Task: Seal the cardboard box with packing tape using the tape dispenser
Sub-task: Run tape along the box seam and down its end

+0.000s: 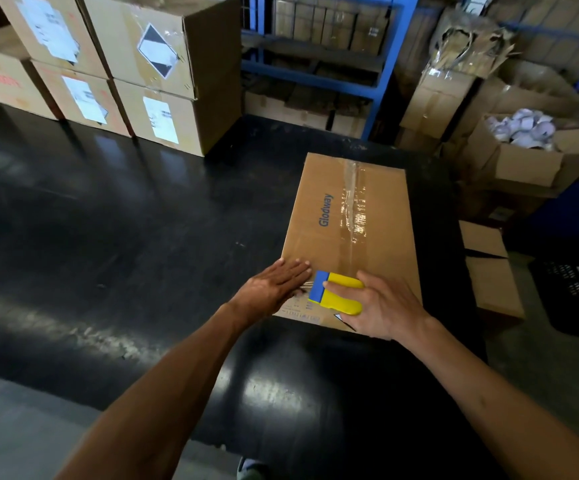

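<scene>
Our right hand [383, 306] grasps the light, rigid yellow-and-blue plastic tape dispenser [336, 293]; our left hand [274, 285], released, lies flat steadying the stiff brown cardboard box [378, 216] at its near edge.

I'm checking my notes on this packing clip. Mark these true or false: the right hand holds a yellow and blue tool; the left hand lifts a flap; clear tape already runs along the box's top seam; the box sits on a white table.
1. The right hand holds a yellow and blue tool: true.
2. The left hand lifts a flap: false, it lies flat on the box.
3. Clear tape runs along the top seam: true.
4. The box sits on a white table: false, the table is black.
</scene>
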Demonstrator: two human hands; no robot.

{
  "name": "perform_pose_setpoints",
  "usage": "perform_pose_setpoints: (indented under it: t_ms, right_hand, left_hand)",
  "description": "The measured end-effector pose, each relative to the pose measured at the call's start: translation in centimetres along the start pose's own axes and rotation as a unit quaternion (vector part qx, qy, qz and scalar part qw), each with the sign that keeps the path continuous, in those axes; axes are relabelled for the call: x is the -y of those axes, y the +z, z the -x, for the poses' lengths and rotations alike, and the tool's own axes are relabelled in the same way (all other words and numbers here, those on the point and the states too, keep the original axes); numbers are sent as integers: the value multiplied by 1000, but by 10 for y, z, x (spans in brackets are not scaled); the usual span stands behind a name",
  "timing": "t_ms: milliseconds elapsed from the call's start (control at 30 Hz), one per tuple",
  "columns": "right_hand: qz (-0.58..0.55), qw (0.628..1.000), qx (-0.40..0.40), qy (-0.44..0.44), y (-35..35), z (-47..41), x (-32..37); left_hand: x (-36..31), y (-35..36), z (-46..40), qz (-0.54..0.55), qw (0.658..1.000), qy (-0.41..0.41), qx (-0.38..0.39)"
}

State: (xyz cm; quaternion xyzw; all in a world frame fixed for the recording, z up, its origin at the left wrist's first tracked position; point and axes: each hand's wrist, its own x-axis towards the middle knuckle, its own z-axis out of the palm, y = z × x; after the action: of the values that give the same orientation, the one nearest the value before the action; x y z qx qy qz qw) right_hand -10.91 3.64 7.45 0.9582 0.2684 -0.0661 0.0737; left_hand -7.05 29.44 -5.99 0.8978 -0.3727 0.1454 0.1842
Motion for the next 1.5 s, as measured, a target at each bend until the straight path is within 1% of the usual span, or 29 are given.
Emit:
perform_pose_setpoints:
  t_ms: [167,300,433,467,533,600,667,733,767,833,900,1000,1167,1267,1367,1433,1500]
  right_hand:
    - [15,999,-30,-35,5,12,-21]
    - [10,999,-48,-18,12,42,-63]
    - [2,999,-38,-19,15,43,-74]
    - [4,1000,-24,-19,13,41,-73]
    - [11,1000,13,-17,9,41,-74]
    - [22,999,15,-20,12,42,-76]
    - [23,1000,12,-16,13,41,-76]
    - [20,1000,11,-13,13,40,-76]
    - [14,1000,5,-14,13,39,-78]
    - [3,1000,-3,-27,13,40,-77]
    - [2,1000,2,-30,13,42,-76]
    - [6,999,-20,-46,16,41,-77]
    - [2,998,-31,-58,15,41,-84]
    - [3,997,-34,-67,16,57,-115]
    - [12,996,-39,-80,24,79,-146]
    - [4,995,-47,-84,28,82,-154]
    - [-4,995,-51,-85,30,79,-156]
  left_hand:
    - [-2,-1,1,-1,1000,-16,5]
    - [-3,-1,0,-4,999,-30,14]
    - [-7,-2,-3,-13,999,-35,31]
    - [-8,-2,-3,-30,999,-29,33]
    - [-10,-1,-4,-99,994,-9,36]
    - [-21,1,-12,-164,986,13,34]
    - [-38,9,-29,-179,982,49,41]
    - [-53,22,-47,-162,983,76,50]
    - [-58,30,-52,-142,986,77,45]
    - [-63,40,-56,-90,995,45,15]
    - [-65,45,-53,-67,998,15,-5]
    - [-64,46,-56,-47,999,7,-15]
    - [-62,38,-60,-21,1000,-13,15]
    - [-67,32,-61,7,999,-42,30]
    - [-69,30,-64,9,999,-41,25]
    - [-70,30,-64,6,999,-41,18]
    - [-74,30,-63,-19,999,-37,11]
